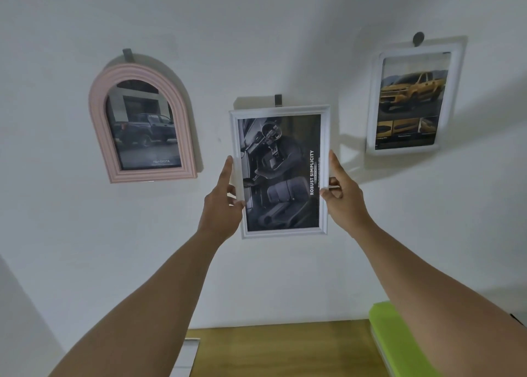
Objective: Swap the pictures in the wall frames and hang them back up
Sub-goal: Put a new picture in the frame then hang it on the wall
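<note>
Both hands are up on the centre frame (279, 111): left hand (222, 205) pinches its left edge, right hand (343, 198) its right edge. Left of it and higher hangs the pink arched frame (98, 120); right and higher, the yellow-truck frame (374, 105); below it, a wooden tabletop (279, 348).

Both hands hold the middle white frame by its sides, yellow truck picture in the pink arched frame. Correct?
No. Head view: the yellow truck picture is in the right white frame, not the pink arched frame. Left hand and right hand hold the middle white frame by its sides.
</note>
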